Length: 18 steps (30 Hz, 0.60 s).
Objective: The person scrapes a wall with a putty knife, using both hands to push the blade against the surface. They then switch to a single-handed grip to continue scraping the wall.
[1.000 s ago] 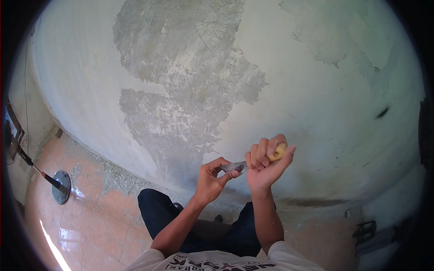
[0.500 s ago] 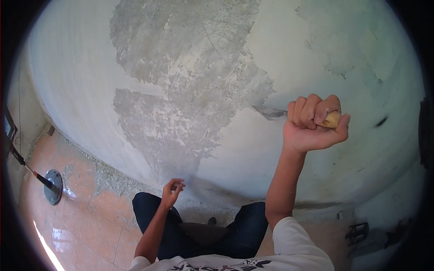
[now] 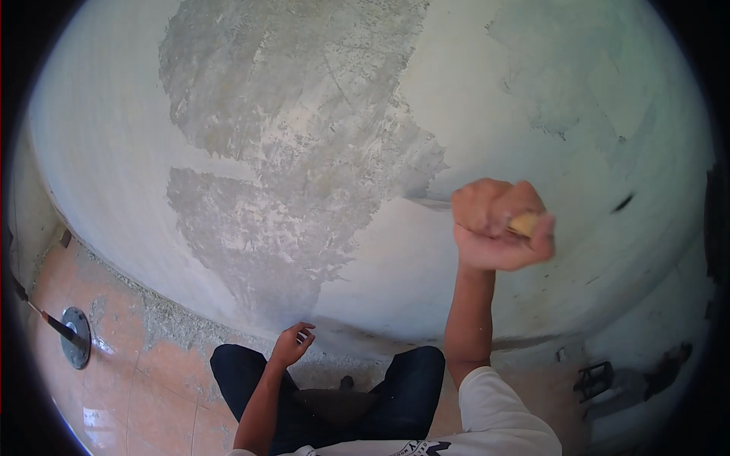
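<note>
My right hand (image 3: 494, 228) is wrapped round the yellowish handle of a scraper (image 3: 523, 223), slightly blurred by motion. Its thin metal blade points left, at the edge between the rough grey patch (image 3: 296, 114) and the pale coating of the wall (image 3: 395, 266). Much of the handle is hidden in my fist. Lower down, my left hand (image 3: 292, 345) hangs in front of the wall's foot above my knee, empty, with its fingers loosely bent and apart.
Crumbled debris (image 3: 171, 323) lies along the wall's base on the orange floor tiles (image 3: 163, 391). At left stands a round grey base with a pole (image 3: 74, 342). A dark-framed stool-like object (image 3: 593, 381) is at lower right. A dark mark (image 3: 623, 202) shows on the wall.
My right hand with the scraper has moved down and a little left in view. The whole scene has shifted slightly left. My left hand sits slightly lower, still empty.
</note>
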Each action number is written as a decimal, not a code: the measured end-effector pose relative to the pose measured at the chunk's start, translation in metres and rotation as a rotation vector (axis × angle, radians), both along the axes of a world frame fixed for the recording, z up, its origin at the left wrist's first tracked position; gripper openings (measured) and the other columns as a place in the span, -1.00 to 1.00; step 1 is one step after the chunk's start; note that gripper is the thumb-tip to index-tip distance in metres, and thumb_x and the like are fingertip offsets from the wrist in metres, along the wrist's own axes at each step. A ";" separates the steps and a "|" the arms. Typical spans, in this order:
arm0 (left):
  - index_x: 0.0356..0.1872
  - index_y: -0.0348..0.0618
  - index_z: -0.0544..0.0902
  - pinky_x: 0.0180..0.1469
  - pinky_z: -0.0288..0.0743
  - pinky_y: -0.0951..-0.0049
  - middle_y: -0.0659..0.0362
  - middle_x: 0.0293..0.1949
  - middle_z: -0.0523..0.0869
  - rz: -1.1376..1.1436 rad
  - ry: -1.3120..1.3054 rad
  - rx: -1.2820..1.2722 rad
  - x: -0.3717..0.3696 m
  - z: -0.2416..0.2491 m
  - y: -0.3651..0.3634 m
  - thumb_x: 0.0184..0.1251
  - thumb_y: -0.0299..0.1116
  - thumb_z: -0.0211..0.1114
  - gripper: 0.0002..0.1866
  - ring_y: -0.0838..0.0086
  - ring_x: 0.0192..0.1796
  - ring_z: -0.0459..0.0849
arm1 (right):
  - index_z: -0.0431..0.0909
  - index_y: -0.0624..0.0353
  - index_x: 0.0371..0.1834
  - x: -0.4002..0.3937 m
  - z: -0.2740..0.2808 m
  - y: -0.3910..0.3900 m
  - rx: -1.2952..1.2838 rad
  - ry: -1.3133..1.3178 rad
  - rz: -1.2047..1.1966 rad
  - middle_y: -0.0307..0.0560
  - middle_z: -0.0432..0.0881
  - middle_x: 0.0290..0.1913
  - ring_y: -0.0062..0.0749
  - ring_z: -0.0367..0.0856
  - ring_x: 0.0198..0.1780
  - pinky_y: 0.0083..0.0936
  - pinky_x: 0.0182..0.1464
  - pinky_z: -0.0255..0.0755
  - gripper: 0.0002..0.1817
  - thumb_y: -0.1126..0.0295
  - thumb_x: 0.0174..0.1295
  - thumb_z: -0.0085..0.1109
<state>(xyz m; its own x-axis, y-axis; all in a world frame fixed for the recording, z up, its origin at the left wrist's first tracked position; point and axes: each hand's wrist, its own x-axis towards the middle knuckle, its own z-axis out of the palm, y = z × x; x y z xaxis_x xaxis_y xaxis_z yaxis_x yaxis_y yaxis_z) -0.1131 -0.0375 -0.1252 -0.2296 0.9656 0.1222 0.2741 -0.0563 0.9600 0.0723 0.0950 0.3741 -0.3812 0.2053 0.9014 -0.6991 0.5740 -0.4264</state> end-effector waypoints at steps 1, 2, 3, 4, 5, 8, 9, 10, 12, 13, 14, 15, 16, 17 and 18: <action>0.17 -0.19 0.75 -0.11 0.75 0.25 0.04 -0.17 0.89 -0.001 0.011 -0.017 -0.001 -0.001 -0.001 0.47 -0.36 0.47 -0.68 0.25 -0.23 0.89 | 0.21 0.04 -0.52 0.002 0.003 -0.003 0.048 0.033 0.027 -0.28 0.15 -0.71 -0.57 -0.08 -0.67 -0.46 -0.59 -0.17 -0.35 -0.25 0.59 -0.17; 0.16 -0.19 0.75 -0.11 0.75 0.25 0.03 -0.17 0.89 -0.003 0.024 -0.038 -0.002 -0.002 -0.004 0.47 -0.35 0.47 -0.69 0.24 -0.24 0.89 | 0.22 0.06 -0.53 -0.002 0.001 -0.002 0.029 0.091 0.010 -0.27 0.17 -0.71 -0.57 -0.06 -0.67 -0.46 -0.60 -0.16 -0.34 -0.24 0.60 -0.19; 0.16 -0.19 0.75 -0.11 0.75 0.25 0.03 -0.17 0.89 -0.002 0.027 -0.043 -0.002 -0.003 -0.005 0.47 -0.35 0.47 -0.69 0.24 -0.24 0.89 | 0.22 0.06 -0.53 -0.007 -0.004 0.000 0.024 0.094 0.010 -0.27 0.17 -0.71 -0.57 -0.06 -0.67 -0.46 -0.60 -0.16 -0.34 -0.24 0.60 -0.19; 0.15 -0.19 0.76 -0.11 0.75 0.25 0.02 -0.17 0.89 0.004 0.027 -0.051 -0.002 -0.003 -0.006 0.47 -0.35 0.48 -0.69 0.24 -0.25 0.89 | 0.25 0.08 -0.52 -0.013 -0.009 0.001 0.050 0.043 -0.077 -0.27 0.19 -0.70 -0.57 -0.05 -0.68 -0.48 -0.60 -0.16 -0.34 -0.23 0.60 -0.18; 0.14 -0.19 0.76 -0.11 0.75 0.25 0.02 -0.17 0.89 0.011 0.028 -0.055 -0.003 -0.003 -0.004 0.47 -0.35 0.48 -0.70 0.23 -0.26 0.89 | 0.27 0.10 -0.52 -0.016 -0.011 0.002 0.078 -0.006 -0.165 -0.27 0.20 -0.70 -0.57 -0.03 -0.68 -0.51 -0.60 -0.16 -0.34 -0.22 0.61 -0.18; 0.13 -0.19 0.76 -0.12 0.75 0.26 0.02 -0.17 0.89 0.010 0.051 -0.026 -0.002 -0.006 -0.001 0.47 -0.36 0.47 -0.71 0.23 -0.26 0.89 | 0.33 0.13 -0.51 -0.010 -0.008 -0.009 0.152 0.047 -0.108 -0.26 0.22 -0.68 -0.57 0.00 -0.68 -0.51 -0.60 -0.12 -0.36 -0.16 0.62 -0.15; 0.13 -0.19 0.76 -0.12 0.75 0.26 0.02 -0.17 0.89 0.015 0.050 -0.024 -0.004 -0.008 0.001 0.47 -0.36 0.47 -0.71 0.23 -0.26 0.89 | 0.34 0.14 -0.51 -0.009 -0.007 -0.010 0.196 0.071 -0.117 -0.24 0.23 -0.68 -0.56 0.00 -0.68 -0.50 -0.60 -0.11 -0.37 -0.15 0.62 -0.14; 0.13 -0.19 0.76 -0.12 0.75 0.25 0.02 -0.17 0.89 0.012 0.041 -0.031 -0.005 -0.007 0.001 0.47 -0.36 0.47 -0.71 0.23 -0.27 0.89 | 0.33 0.14 -0.51 -0.013 -0.010 -0.008 0.147 0.089 -0.116 -0.25 0.23 -0.68 -0.56 0.00 -0.68 -0.50 -0.61 -0.09 -0.38 -0.14 0.62 -0.15; 0.13 -0.19 0.76 -0.12 0.75 0.25 0.02 -0.17 0.89 -0.002 0.024 -0.045 0.000 -0.008 -0.001 0.47 -0.36 0.47 -0.71 0.23 -0.27 0.89 | 0.33 0.13 -0.51 -0.013 -0.007 -0.004 0.171 0.058 -0.129 -0.25 0.23 -0.68 -0.56 -0.01 -0.68 -0.50 -0.61 -0.10 -0.38 -0.14 0.62 -0.16; 0.13 -0.19 0.76 -0.12 0.75 0.25 0.02 -0.17 0.89 0.000 0.027 -0.055 0.001 -0.008 -0.001 0.47 -0.35 0.47 -0.71 0.23 -0.26 0.89 | 0.32 0.13 -0.52 -0.013 -0.006 -0.004 0.200 0.036 -0.139 -0.25 0.23 -0.68 -0.56 -0.01 -0.68 -0.50 -0.61 -0.10 -0.38 -0.14 0.61 -0.16; 0.13 -0.19 0.76 -0.11 0.75 0.25 0.02 -0.17 0.89 0.005 0.035 -0.062 -0.002 -0.008 0.000 0.47 -0.35 0.47 -0.71 0.23 -0.26 0.89 | 0.32 0.13 -0.52 -0.011 -0.005 -0.010 0.198 0.040 -0.143 -0.25 0.23 -0.68 -0.56 -0.01 -0.68 -0.50 -0.61 -0.10 -0.38 -0.14 0.61 -0.16; 0.13 -0.19 0.76 -0.11 0.75 0.25 0.02 -0.17 0.89 0.006 0.040 -0.059 -0.006 -0.007 0.002 0.47 -0.35 0.47 -0.71 0.23 -0.26 0.89 | 0.34 0.18 -0.58 -0.009 -0.001 -0.018 0.203 0.084 -0.114 -0.28 0.21 -0.72 -0.56 0.05 -0.72 -0.51 -0.65 -0.07 -0.33 -0.11 0.63 -0.17; 0.13 -0.19 0.76 -0.11 0.75 0.25 0.02 -0.17 0.89 0.003 0.033 -0.045 -0.006 -0.008 0.003 0.48 -0.35 0.47 -0.71 0.23 -0.25 0.89 | 0.37 0.24 -0.65 -0.008 0.001 -0.022 0.206 0.124 -0.082 -0.31 0.18 -0.75 -0.55 0.11 -0.76 -0.52 -0.69 -0.05 -0.28 -0.07 0.65 -0.18; 0.13 -0.19 0.76 -0.11 0.75 0.24 0.02 -0.17 0.89 -0.004 0.024 -0.038 -0.003 -0.010 0.001 0.48 -0.34 0.46 -0.71 0.24 -0.25 0.89 | 0.37 0.24 -0.65 -0.012 -0.001 -0.015 0.201 0.120 -0.085 -0.31 0.18 -0.75 -0.55 0.11 -0.76 -0.52 -0.69 -0.05 -0.28 -0.07 0.65 -0.18; 0.13 -0.19 0.76 -0.11 0.75 0.24 0.02 -0.17 0.89 -0.012 0.021 -0.047 0.000 -0.013 -0.001 0.48 -0.34 0.46 -0.71 0.24 -0.25 0.89 | 0.37 0.23 -0.64 -0.018 -0.005 -0.002 0.152 0.093 -0.111 -0.32 0.18 -0.75 -0.55 0.12 -0.76 -0.53 -0.69 -0.04 -0.29 -0.08 0.65 -0.18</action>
